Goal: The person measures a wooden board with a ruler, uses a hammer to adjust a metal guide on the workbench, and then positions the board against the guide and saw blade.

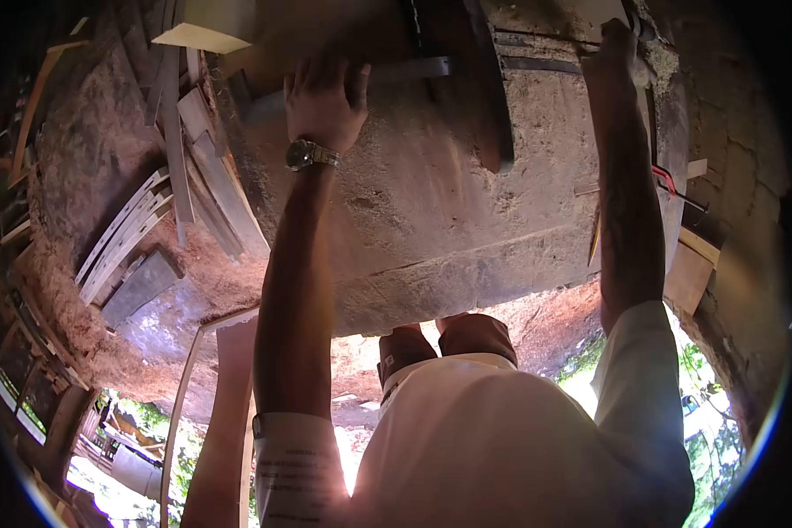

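Observation:
My left hand [327,110], with a metal watch [311,155] at its wrist, lies over a long grey strip [414,69] on the worn, dusty workbench [449,202]. Its fingers point away from me, and the thumb stands apart. At the far right of the bench, my right hand [613,55] is closed around something dark at the bench's edge. Shadow and the hand itself hide what that is. Between my hands, a dark, narrow board [491,97] stretches from the far side toward me.
Several wooden strips [128,229] and boards [211,167] lean at the left over sawdust-covered ground [194,290]. A red-handled tool [664,179] is at the bench's right side. A pale block [201,37] shows at the upper left. Below left stands a wooden frame [181,414].

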### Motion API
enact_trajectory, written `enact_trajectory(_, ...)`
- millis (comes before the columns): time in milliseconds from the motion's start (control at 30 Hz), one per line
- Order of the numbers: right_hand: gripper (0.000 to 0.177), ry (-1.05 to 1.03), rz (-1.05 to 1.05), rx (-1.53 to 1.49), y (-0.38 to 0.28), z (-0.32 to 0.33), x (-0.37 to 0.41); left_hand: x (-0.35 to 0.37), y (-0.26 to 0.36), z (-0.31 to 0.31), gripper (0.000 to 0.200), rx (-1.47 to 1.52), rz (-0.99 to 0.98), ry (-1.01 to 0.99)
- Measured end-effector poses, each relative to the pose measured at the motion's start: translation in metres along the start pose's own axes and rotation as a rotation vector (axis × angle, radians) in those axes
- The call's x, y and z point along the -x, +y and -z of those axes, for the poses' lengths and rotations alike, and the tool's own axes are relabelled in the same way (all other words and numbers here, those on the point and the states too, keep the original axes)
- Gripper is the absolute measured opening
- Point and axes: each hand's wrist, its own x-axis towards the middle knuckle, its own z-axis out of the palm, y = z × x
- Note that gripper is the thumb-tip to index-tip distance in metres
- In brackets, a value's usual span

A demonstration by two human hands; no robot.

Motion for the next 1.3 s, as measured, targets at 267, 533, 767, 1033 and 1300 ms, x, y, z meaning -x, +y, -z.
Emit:
enact_trajectory(267,0.035,-0.546,1.089,0.188,0.050,0.077,-0.064,-0.005,0.009,0.008,0.026,0.017,0.078,-0.037)
enact_trajectory(533,0.056,0.183,0.791,-0.414,0.058,0.092,-0.064,-0.008,0.011,0.013,0.026,-0.067,0.104,-0.046)
enact_trajectory(767,0.051,-0.454,1.038,0.200,0.067,0.088,-0.063,-0.012,0.010,0.018,0.028,-0.041,0.156,-0.133)
enact_trajectory(1033,0.040,0.267,0.974,-0.141,-0.032,0.089,-0.197,-0.014,0.010,0.021,0.024,0.040,0.175,-0.139)
enact_trajectory(1300,0.032,0.254,1.014,0.027,-0.064,0.021,-0.288,-0.012,0.011,0.018,0.026,0.006,0.177,-0.156)
